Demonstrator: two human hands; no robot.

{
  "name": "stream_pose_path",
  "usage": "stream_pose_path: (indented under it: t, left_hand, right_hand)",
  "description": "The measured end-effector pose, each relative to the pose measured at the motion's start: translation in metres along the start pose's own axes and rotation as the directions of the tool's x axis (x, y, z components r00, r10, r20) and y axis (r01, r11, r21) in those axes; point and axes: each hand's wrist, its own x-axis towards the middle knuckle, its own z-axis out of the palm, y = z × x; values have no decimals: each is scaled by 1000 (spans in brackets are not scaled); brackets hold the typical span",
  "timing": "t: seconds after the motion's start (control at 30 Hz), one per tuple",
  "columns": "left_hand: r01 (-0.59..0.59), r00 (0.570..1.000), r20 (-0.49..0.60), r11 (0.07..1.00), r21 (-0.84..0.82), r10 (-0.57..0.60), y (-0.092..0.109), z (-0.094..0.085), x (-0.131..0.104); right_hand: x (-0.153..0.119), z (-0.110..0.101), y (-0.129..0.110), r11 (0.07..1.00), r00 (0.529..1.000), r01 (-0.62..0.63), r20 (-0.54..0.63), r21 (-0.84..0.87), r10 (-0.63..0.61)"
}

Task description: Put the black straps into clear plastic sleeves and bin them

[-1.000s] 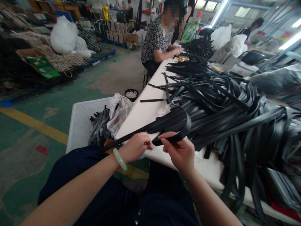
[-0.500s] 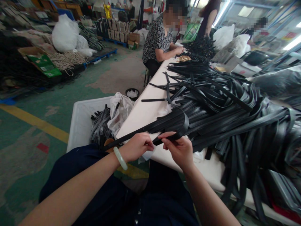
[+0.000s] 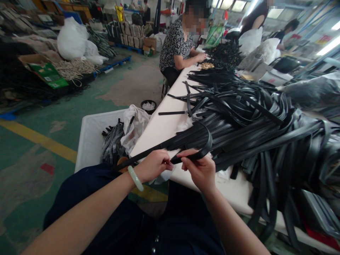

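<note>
A black strap [image 3: 208,136] curves up in a loop from between my hands. My right hand [image 3: 200,168] is closed on it, thumb and fingers pinched. Close beside, my left hand [image 3: 156,164], below a pale green bangle, has its fingers pressed together on the strap's end; a small whitish piece hangs just beneath the fingertips. Another black strap end runs behind the left hand toward my lap. Beyond my hands a large pile of black straps [image 3: 239,120] covers much of the white table [image 3: 154,127].
Left of the table stands a white bin [image 3: 89,141] with grey-black strips and a white cloth [image 3: 134,124]. A small black bucket [image 3: 148,106] is on the floor behind it. A seated person [image 3: 176,46] works at the table's far edge, near gold-coloured pieces [image 3: 207,66].
The view has shifted slightly. My hands hold nearly the same pose, the right a little closer to the left. A standing person in the background has leaned to the right.
</note>
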Motion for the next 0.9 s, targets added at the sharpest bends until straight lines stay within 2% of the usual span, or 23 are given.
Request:
stream_pose_path:
  t: [0.3,0.53,0.63,0.73,0.77,0.83,0.9]
  left_hand:
    - [1,1000,-7,999,-53,-1,-1,-1,0]
    - [27,1000,4,994,-102,-26,-4,2,0]
    - [24,1000,9,988,-155,-23,-7,5,0]
    - [36,998,50,977,-211,-26,-10,6,0]
    - [60,997,64,974,-218,-48,-10,6,0]
    - [128,990,84,966,-224,-112,-12,7,0]
    - [188,982,84,947,-261,-172,-13,8,0]
  right_hand:
    - [0,-1,6,1000,1000,-11,15,13,11]
    - [-1,1,5,992,990,-120,65,-34,122]
    - [-1,5,9,985,975,-170,147,-4,168]
    - [2,7,17,961,936,-260,269,93,227]
    - [4,6,21,944,932,-298,257,139,256]
    - [7,6,26,919,939,-333,160,209,304]
    - [6,7,28,941,959,-282,73,186,273]
